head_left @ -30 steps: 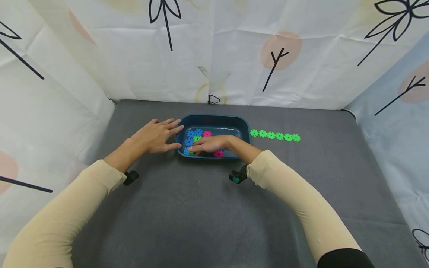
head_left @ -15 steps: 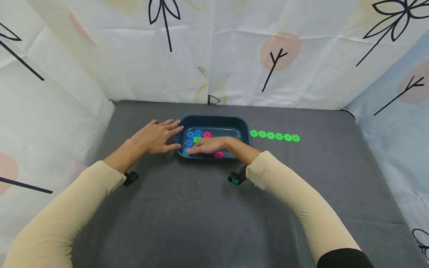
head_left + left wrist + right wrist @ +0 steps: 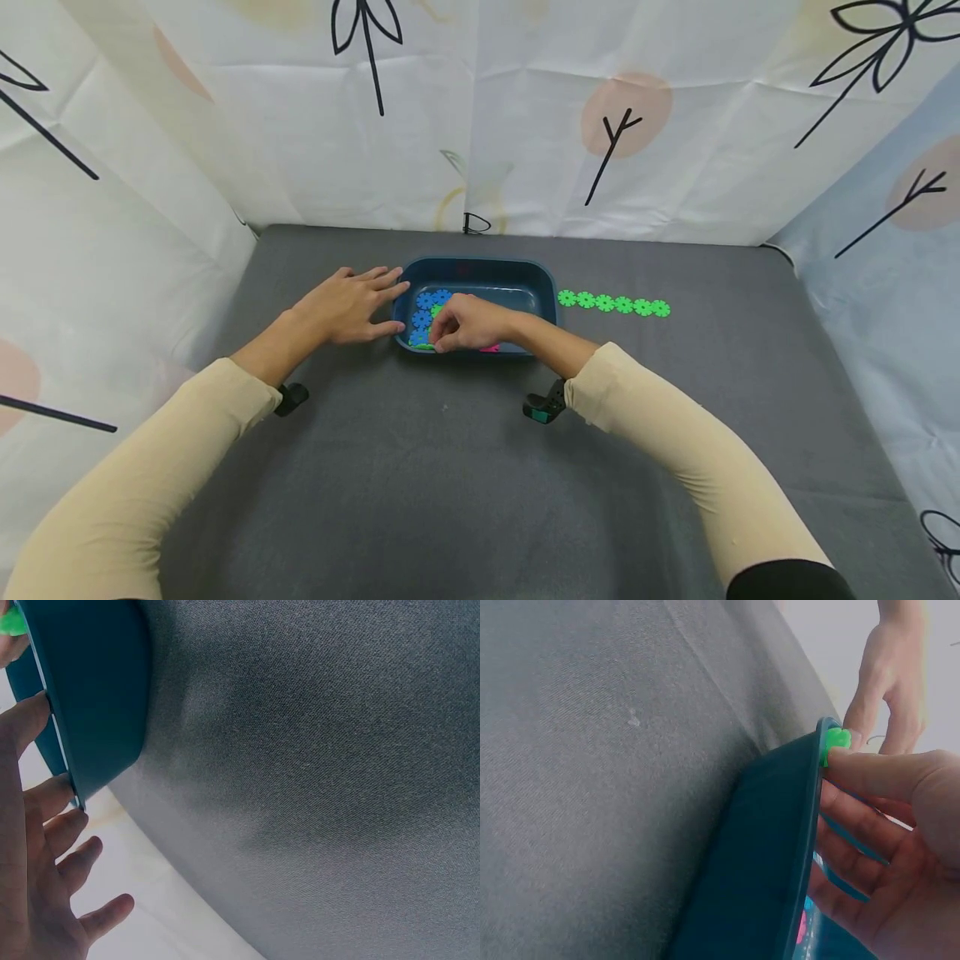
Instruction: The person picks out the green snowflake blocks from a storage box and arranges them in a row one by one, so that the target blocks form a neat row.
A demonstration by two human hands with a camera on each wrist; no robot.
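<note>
A dark blue tray [image 3: 517, 273] on the grey table holds flower-shaped plastic discs; blue discs [image 3: 422, 319] show at its left end, with green and pink ones partly hidden. My right hand [image 3: 476, 322] is over the tray's near side. In the right wrist view it pinches a green flower-shaped disc [image 3: 835, 741] between thumb and fingers, just at the rim. My left hand [image 3: 348, 307] lies at the tray's left end, fingers spread. Its thumb and some fingertips touch the rim in the left wrist view.
Right of the tray, a row of several green flower-shaped discs [image 3: 623, 304] runs across the table [image 3: 450, 475]. A white patterned cloth [image 3: 525, 125] hangs behind the table and along both sides.
My right hand has gone from reaching down among the discs to being raised slightly, now pinching a green disc. The left hand has kept its place on the rim.
</note>
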